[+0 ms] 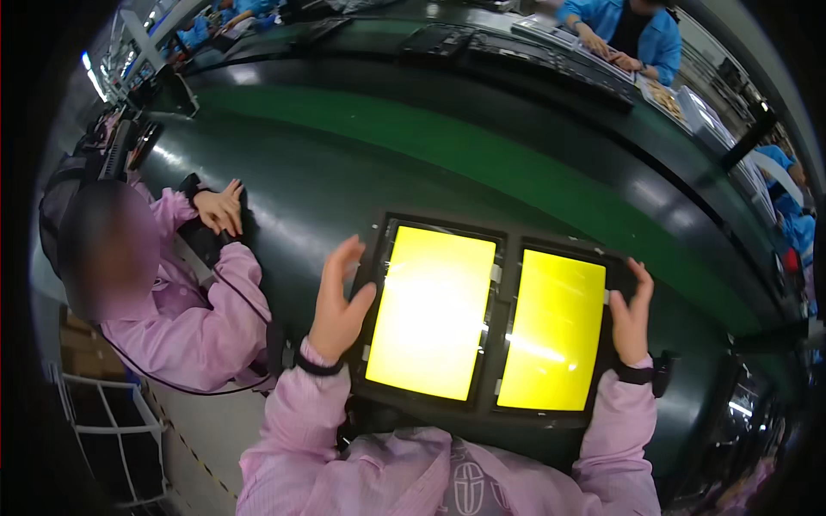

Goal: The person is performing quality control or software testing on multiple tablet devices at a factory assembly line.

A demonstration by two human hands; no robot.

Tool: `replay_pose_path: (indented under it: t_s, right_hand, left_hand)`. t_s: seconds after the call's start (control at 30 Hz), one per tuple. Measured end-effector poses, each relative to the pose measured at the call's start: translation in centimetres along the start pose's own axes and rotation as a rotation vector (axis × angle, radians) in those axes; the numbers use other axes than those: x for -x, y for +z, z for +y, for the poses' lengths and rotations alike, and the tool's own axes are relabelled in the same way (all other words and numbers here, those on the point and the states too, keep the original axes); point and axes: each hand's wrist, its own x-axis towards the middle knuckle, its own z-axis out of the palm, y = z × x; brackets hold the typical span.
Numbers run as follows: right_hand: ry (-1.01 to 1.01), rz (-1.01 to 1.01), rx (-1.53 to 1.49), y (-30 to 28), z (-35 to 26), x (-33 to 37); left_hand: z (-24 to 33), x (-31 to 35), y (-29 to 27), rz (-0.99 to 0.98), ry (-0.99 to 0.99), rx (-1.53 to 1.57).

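Two bright yellow rectangular panels, the left panel point(433, 314) and the right panel point(553, 331), lie side by side in a black tray point(509, 284) in front of me. Glare turns much of the left one nearly white. My left hand point(337, 301) is at the tray's left edge, thumb and fingers apart. At the opposite edge is my right hand point(632, 314), its thumb and fingers also spread. Neither hand is closed on anything. Whether the fingertips touch the tray I cannot tell.
The tray rests on a dark green work surface point(292, 172). To my left a pink-sleeved person point(189, 310) sits with hands together. Across the bench, a blue-sleeved person point(628, 39) works beside black flat parts point(542, 64). A white metal rack point(116, 421) stands at lower left.
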Motion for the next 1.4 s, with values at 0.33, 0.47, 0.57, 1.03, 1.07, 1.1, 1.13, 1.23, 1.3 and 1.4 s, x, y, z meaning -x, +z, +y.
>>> replay_pose_path:
  t_s: [0.33, 0.47, 0.57, 1.03, 1.07, 1.1, 1.13, 1.23, 1.3, 1.4]
  right_hand:
    - [0.142, -0.109, -0.231, -0.3, 4.7, -0.3]
    - [-0.036, -0.1, 0.261, -0.3, 2.8, 0.2]
    - [-0.288, -0.374, 0.51, 1.0, -4.4, 1.6]
    - [-0.385, -0.776, 0.489, 4.7, -7.7, 5.1]
    - [-0.38, -0.763, 0.497, 4.6, -7.3, 4.8]
    - [-0.353, -0.691, 0.474, 4.6, -6.9, 4.5]
    - [-0.326, -0.619, 0.452, 4.5, -6.4, 4.2]
    - [-0.284, -0.41, 0.545, 4.6, -4.7, 3.3]
    - [-0.246, -0.316, 0.526, 4.6, -4.8, 2.6]
    - [-0.248, -0.266, 0.548, 4.7, -4.5, 2.2]
  left_hand:
    - [-2.7, 12.2, -1.1, -0.007, -0.217, 0.049]
    - [-2.9, 10.3, -1.4, -0.077, -0.192, -0.022]
    - [-2.5, 10.4, -2.0, -0.11, -0.218, 0.042]
    - [-2.9, 9.1, -1.8, -0.256, -0.106, -0.099]
    - [-2.9, 8.9, -1.8, -0.251, -0.155, 0.013]
    - [-2.9, 8.5, -2.0, -0.267, -0.159, -0.005]
    - [-2.8, 8.2, -2.1, -0.262, -0.165, 0.034]
    - [-2.6, 5.2, -1.7, -0.192, 0.024, -0.227]
    - [-2.0, 1.9, -0.8, -0.209, 0.12, -0.281]
    - [-2.5, -1.6, 1.2, -0.218, 0.193, -0.28]
